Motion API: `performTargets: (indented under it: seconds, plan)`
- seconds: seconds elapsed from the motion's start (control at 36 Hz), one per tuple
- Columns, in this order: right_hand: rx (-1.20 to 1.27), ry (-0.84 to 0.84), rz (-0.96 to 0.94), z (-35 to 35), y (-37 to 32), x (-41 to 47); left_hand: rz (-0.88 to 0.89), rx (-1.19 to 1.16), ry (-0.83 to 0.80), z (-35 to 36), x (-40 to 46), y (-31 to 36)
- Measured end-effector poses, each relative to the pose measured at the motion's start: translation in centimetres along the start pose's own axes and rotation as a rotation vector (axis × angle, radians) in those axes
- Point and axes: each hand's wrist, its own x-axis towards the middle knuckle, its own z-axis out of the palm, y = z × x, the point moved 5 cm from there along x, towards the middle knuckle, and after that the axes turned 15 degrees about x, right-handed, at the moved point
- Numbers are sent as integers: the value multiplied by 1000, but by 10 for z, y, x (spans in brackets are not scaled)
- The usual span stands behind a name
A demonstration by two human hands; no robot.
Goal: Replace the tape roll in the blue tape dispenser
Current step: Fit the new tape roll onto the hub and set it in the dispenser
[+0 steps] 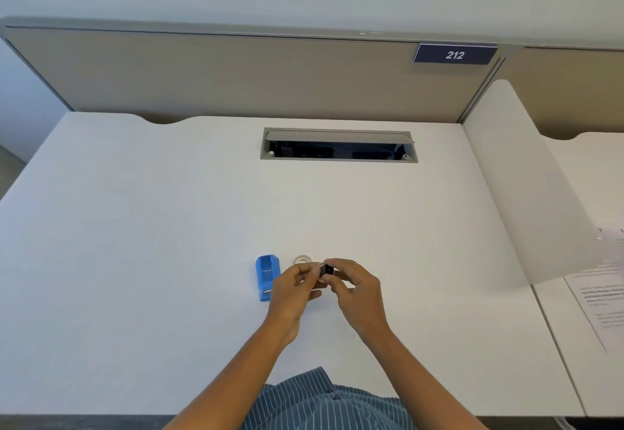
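Observation:
The blue tape dispenser (267, 276) lies on the white desk (169, 227), its open cavity facing up with no roll inside. Just right of it a small whitish tape roll (302, 259) lies flat on the desk. My left hand (293, 289) and my right hand (354, 289) meet right of the dispenser. Between their fingertips they pinch a small black piece (327, 270), which looks like the spool core. A pale ring-shaped part shows at my left fingertips, but fingers hide most of it.
A cable hatch (338, 144) stands open in the desk's far middle. A beige partition with a "212" sign (455, 54) closes the back. A white divider (526, 193) bounds the right side, and printed papers (601, 301) lie beyond it.

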Motion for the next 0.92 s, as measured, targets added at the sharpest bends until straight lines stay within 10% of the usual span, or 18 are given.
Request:
performTargets:
  seconds: [0.92]
  plan:
    - [-78, 87, 81, -16, 24, 30, 183, 807, 233, -47, 163, 41]
